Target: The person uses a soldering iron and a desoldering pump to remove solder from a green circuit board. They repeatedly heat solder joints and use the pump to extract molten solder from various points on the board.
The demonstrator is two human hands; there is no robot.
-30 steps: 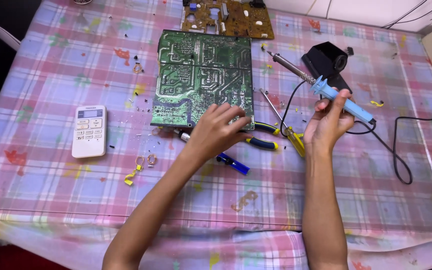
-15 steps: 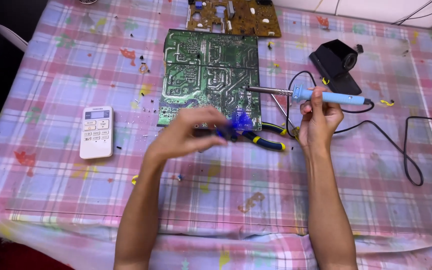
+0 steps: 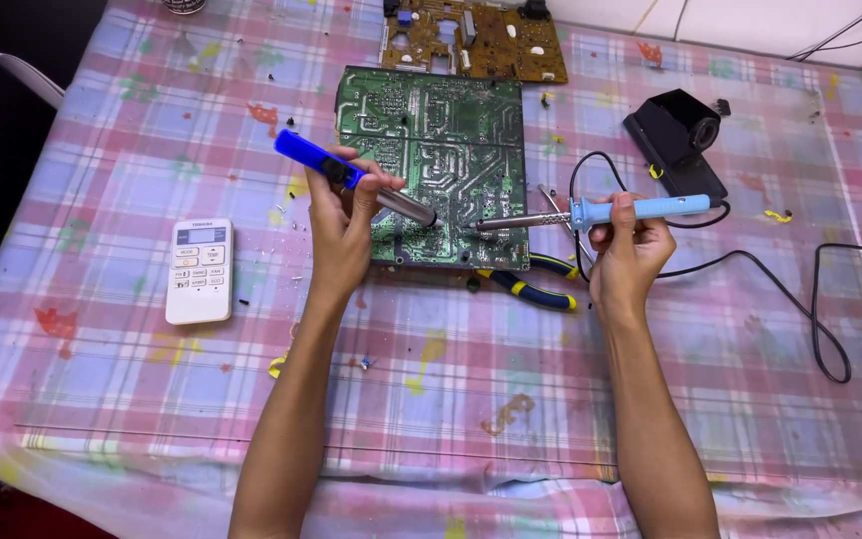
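My left hand (image 3: pixel 343 225) grips a blue-and-silver desoldering pump (image 3: pixel 351 180), its silver nozzle angled down onto the lower part of a green circuit board (image 3: pixel 436 160) lying solder side up. My right hand (image 3: pixel 629 255) holds a light-blue soldering iron (image 3: pixel 606 212) level, its metal tip pointing left over the board's lower right corner, close to the pump's nozzle. The iron's black cord (image 3: pixel 820 309) trails off to the right across the checked tablecloth.
A brown circuit board (image 3: pixel 471 40) lies behind the green one. Blue-and-yellow pliers (image 3: pixel 536 284) rest under the board's front edge. A black soldering stand (image 3: pixel 678 140) sits back right, a white remote control (image 3: pixel 201 269) at the left. Small scraps dot the cloth.
My left hand picked the blue pump up off the cloth and raised it to the board. My right hand swung the iron level and brought its tip over the board's lower edge.
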